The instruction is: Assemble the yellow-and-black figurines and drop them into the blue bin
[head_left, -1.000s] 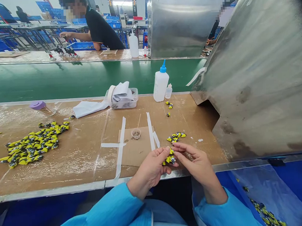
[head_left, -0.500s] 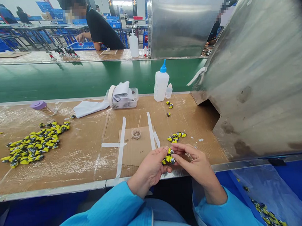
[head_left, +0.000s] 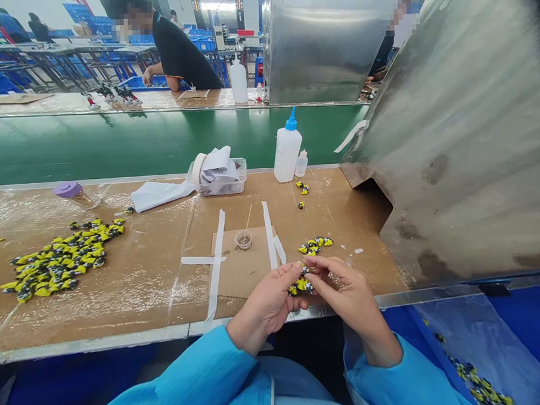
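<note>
My left hand [head_left: 265, 304] and my right hand [head_left: 350, 294] meet over the front of the brown cardboard-covered bench [head_left: 134, 280]. Between their fingertips they pinch a small clump of yellow-and-black pieces [head_left: 301, 286]. A smaller group of these pieces [head_left: 315, 244] lies just beyond my right hand. Further left is a large heap [head_left: 60, 258]. A taped cardboard sheet [head_left: 241, 275] lies left of my hands, with a small glue cup [head_left: 243, 240] on it.
A white glue bottle with a blue nozzle [head_left: 288, 151] and a plastic box of tissue [head_left: 219, 178] stand behind. A dented metal hood [head_left: 450, 141] fills the right. A green conveyor belt [head_left: 137, 142] runs beyond the bench. A co-worker [head_left: 178, 51] works across it. A plastic bag [head_left: 478, 366] holds pieces below right.
My hands have shifted only slightly, and the held clump sits a little lower. The co-worker's hand has moved right, closer to their body.
</note>
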Tool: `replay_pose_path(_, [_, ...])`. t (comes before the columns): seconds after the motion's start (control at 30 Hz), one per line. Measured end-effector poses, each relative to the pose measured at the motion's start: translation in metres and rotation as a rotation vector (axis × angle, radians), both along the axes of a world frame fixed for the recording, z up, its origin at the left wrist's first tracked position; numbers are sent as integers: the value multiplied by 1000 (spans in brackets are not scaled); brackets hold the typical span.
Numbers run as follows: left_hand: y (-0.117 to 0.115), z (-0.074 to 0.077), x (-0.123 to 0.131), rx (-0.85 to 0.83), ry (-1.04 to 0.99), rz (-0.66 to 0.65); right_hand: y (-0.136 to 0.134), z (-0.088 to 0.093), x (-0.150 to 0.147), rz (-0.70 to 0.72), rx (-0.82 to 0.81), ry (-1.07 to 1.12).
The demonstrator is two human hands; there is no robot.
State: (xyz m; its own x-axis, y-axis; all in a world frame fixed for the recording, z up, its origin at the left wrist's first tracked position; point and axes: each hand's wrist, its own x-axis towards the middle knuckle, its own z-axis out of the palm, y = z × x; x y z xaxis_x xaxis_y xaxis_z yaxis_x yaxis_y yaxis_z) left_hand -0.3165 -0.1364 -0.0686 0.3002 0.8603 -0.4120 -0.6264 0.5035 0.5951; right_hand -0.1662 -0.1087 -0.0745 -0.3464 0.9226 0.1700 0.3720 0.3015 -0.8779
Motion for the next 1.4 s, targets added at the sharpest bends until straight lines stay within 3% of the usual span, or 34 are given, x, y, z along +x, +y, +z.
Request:
replay_pose_path(0.37, [-1, 2, 3, -40, 58, 50, -1, 2, -3, -54, -165, 165])
replay_pose_path(0.83, [0, 2, 1, -65, 105, -39, -1, 8, -9, -107, -315, 255])
replay_pose_path(1.1, [0, 3, 1, -59, 94, -40, 0, 7, -6, -72, -283, 203])
replay_pose_path(1.4, [1, 3, -1, -84, 46, 8, 14, 2, 9, -37, -78, 37])
